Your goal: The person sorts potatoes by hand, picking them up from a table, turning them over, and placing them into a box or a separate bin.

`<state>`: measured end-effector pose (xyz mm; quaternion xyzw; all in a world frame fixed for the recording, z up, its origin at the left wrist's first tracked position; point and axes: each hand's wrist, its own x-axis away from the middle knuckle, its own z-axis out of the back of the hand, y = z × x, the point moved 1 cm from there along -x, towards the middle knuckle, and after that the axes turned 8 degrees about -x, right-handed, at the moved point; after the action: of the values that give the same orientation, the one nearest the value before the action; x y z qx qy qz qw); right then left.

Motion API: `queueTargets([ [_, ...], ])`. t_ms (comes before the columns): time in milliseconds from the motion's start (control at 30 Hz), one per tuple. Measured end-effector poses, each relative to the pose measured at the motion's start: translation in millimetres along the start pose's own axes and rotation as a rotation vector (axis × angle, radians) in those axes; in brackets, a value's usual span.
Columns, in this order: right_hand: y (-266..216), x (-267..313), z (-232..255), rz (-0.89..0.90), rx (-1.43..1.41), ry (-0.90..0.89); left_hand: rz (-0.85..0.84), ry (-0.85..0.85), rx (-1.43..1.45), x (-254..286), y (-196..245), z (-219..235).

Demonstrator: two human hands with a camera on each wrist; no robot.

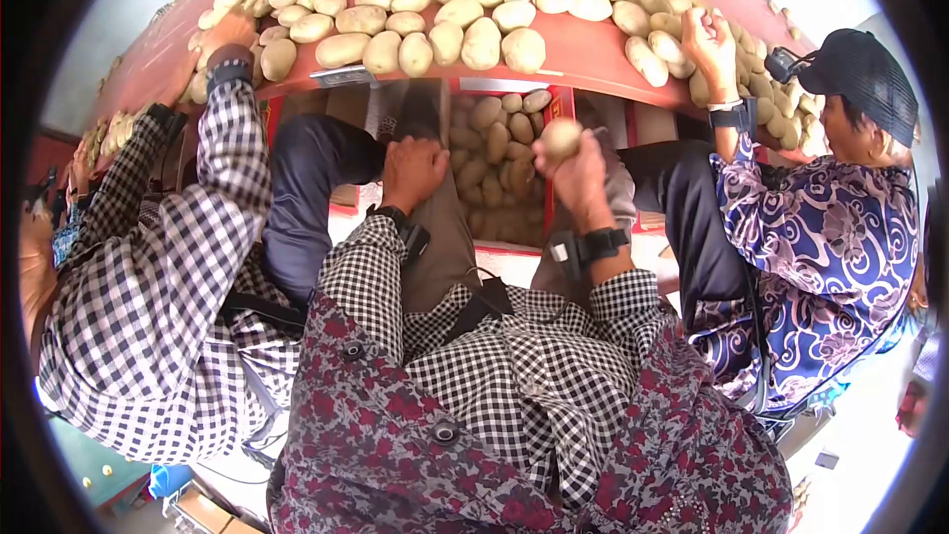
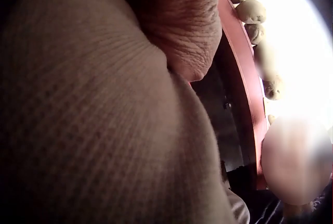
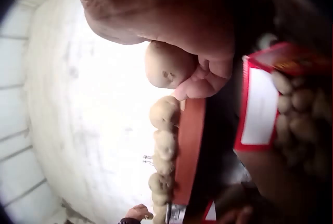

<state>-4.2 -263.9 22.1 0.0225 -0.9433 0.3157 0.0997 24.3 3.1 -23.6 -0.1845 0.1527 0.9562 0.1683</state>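
My right hand [image 1: 578, 176] grips a single potato [image 1: 561, 138], held above the box between my knees. In the right wrist view the fingers curl around that potato [image 3: 167, 65], and a small dark mark shows on its skin. My left hand [image 1: 415, 173] rests on my left knee and holds nothing; in the left wrist view only part of this hand [image 2: 182, 31] shows beside the trouser leg. Below, a red box [image 1: 557, 109] contains many potatoes [image 1: 494, 153].
Many potatoes [image 1: 460, 10] lie along the red table [image 1: 583, 44] in front of me. A metal piece [image 1: 344, 76] sits at its edge. People sit close on both sides: one in a checked shirt [image 1: 148, 307], another in a black cap [image 1: 865, 79], each with a hand among the potatoes.
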Motion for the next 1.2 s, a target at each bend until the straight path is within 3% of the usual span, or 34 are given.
queueTargets([
  [67,33.1,4.5,28.0,-0.182,0.011,0.279,0.015,-0.019,0.003,1.5,0.6,-0.2],
  [167,57.0,-6.1,53.4,-0.300,0.023,0.428,0.039,-0.039,-0.007,-2.8,0.7,1.3],
  [267,42.2,-10.6,33.1,-0.262,0.023,0.425,0.055,-0.059,-0.023,0.3,3.4,2.1],
  [500,20.6,-13.2,-1.4,-0.346,0.478,0.352,0.107,-0.154,-0.038,-2.2,12.7,15.4],
  [633,9.7,-3.5,-51.5,-0.121,0.800,0.175,0.115,-0.136,-0.034,-0.5,13.1,14.3],
  [733,-2.1,-15.7,-79.6,0.587,1.064,-0.065,0.119,-0.135,-0.010,0.3,13.9,18.0],
  [767,-15.6,-15.2,-93.0,0.558,1.150,-0.057,0.120,-0.131,-0.008,1.2,13.9,17.3],
  [867,-32.3,-27.9,-123.3,1.005,1.606,-0.158,0.135,-0.109,-0.003,5.0,14.3,16.2],
  [900,-34.6,-32.0,-129.2,0.891,1.617,-0.201,0.136,-0.107,-0.007,5.4,15.7,17.4],
  [1000,-26.1,-55.3,-127.3,0.798,1.756,-0.272,0.133,-0.122,-0.025,3.7,17.2,18.5],
  [1033,-24.1,-57.2,-129.4,0.651,1.831,-0.238,0.124,-0.113,-0.025,3.2,16.8,19.2],
  [1200,-9.1,-73.4,-112.1,0.779,1.690,-0.150,0.116,-0.113,-0.031,7.3,15.5,19.1],
])
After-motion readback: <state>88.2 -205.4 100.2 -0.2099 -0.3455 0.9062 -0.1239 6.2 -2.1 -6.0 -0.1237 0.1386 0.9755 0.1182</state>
